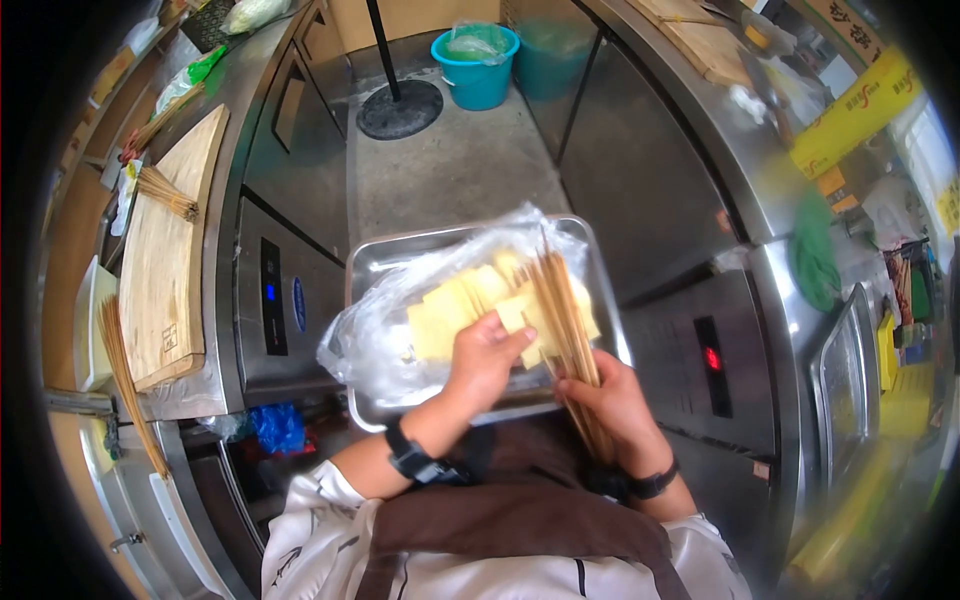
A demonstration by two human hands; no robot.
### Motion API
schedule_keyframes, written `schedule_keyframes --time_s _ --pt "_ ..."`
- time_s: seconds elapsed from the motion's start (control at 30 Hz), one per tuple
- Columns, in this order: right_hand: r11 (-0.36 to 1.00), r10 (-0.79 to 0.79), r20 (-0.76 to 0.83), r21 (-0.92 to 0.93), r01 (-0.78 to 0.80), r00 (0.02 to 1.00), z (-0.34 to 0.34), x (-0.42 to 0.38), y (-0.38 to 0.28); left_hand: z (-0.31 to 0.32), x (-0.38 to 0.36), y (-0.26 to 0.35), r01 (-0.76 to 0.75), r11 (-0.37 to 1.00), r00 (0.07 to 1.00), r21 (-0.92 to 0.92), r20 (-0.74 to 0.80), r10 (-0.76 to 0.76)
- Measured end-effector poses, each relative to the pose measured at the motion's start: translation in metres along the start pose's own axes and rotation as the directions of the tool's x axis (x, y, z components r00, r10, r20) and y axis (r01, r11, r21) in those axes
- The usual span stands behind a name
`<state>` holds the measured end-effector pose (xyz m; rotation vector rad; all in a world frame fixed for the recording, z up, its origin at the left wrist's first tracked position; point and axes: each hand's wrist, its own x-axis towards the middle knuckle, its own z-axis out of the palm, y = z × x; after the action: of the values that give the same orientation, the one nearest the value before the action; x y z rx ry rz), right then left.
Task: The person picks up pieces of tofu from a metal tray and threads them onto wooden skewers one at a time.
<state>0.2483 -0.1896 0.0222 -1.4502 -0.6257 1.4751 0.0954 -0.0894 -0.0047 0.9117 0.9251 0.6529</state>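
My right hand [618, 402] is closed around a bundle of bamboo skewers [566, 312], which slants up and away from me. Beside it, my left hand [484, 360] pinches a pale yellow square slice [517, 314] between thumb and fingers, close against the skewers. More pale yellow slices [435, 325] lie on clear plastic film [375, 335] in a metal tray [608, 270] under my hands. Some of the slices look pierced by sticks. The fingertips of my right hand are partly hidden behind the bundle.
On the left counter lies a wooden board [170, 270] with a small skewer bundle [167, 193]; longer skewers [130, 380] lean nearby. A teal bucket [476, 75] and a round black stand base [400, 108] occupy the floor ahead. Steel cabinets [650, 180] flank the aisle.
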Motion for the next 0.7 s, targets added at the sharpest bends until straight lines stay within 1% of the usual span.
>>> schedule_keyframes --time_s 0.03,0.1,0.13,0.2,0.3,0.4,0.43,0.5,0.6,0.7 --pt "0.997 -0.072 0.018 -0.031 0.072 0.997 0.0 -0.001 0.0 -0.001 0.001 0.001 0.015 0.999 1.0 0.03 -0.006 -0.015" --pt "0.972 -0.212 0.058 -0.089 0.217 0.976 -0.002 -0.004 0.0 -0.002 0.007 -0.002 0.07 0.998 0.997 0.01 -0.018 -0.07" --pt "0.975 -0.195 0.08 -0.095 0.202 0.978 -0.003 -0.005 0.0 -0.002 0.009 -0.003 0.096 0.995 0.995 0.0 -0.022 -0.096" --pt "0.979 -0.16 0.123 -0.108 0.173 0.979 -0.006 -0.008 -0.002 0.0 0.009 0.003 0.105 0.993 0.994 0.056 -0.015 -0.104" --pt "0.935 -0.241 0.102 -0.244 0.259 0.965 -0.002 -0.014 -0.009 0.005 0.009 0.009 0.075 0.992 0.997 0.103 -0.006 -0.075" --pt "0.951 -0.25 0.03 -0.179 0.251 0.968 0.005 -0.014 0.003 0.004 0.01 0.004 0.061 0.986 0.998 0.156 -0.015 -0.06" --pt "0.964 -0.226 0.02 -0.14 0.227 0.974 0.006 -0.015 0.005 0.003 0.012 0.001 0.061 0.982 0.998 0.178 -0.019 -0.059" --pt "0.983 -0.176 0.003 -0.059 0.175 0.984 0.008 -0.015 0.007 0.003 0.013 -0.003 0.048 0.985 0.999 0.166 -0.027 -0.044" --pt "0.961 -0.218 -0.003 -0.176 0.214 0.976 0.008 -0.015 0.008 0.004 0.01 0.001 0.038 0.982 0.999 0.186 -0.02 -0.035" --pt "0.919 -0.226 -0.03 -0.337 0.203 0.974 0.005 -0.016 0.003 0.005 0.007 0.007 0.035 0.974 0.999 0.222 -0.02 -0.031"
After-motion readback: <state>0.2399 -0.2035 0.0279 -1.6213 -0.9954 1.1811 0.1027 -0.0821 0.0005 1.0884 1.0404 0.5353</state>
